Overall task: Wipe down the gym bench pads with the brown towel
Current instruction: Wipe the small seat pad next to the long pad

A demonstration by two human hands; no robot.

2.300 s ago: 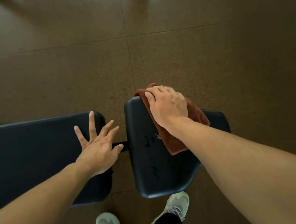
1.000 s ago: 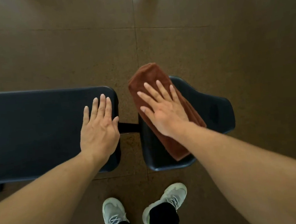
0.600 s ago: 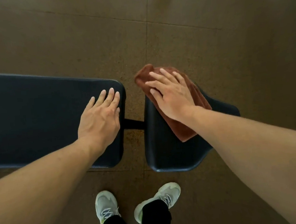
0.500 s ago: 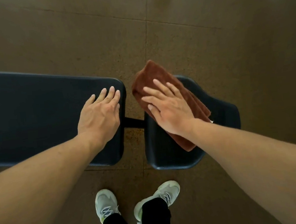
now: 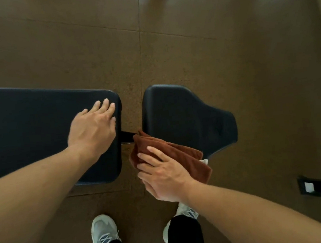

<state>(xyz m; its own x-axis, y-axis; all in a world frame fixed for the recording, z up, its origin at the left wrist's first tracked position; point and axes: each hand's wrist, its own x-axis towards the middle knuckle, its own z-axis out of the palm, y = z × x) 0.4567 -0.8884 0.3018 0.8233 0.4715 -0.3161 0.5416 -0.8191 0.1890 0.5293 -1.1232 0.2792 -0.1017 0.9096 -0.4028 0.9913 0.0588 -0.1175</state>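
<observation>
left hand flat on pad | right hand flat on towel

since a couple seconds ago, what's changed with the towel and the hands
The right hand has dragged the towel from the far edge of the seat pad back to its near edge, by the gap between the pads; part of the towel now hangs off that edge. Its fingers lie flat on the towel. The left hand stays flat on the end of the long pad.
</observation>
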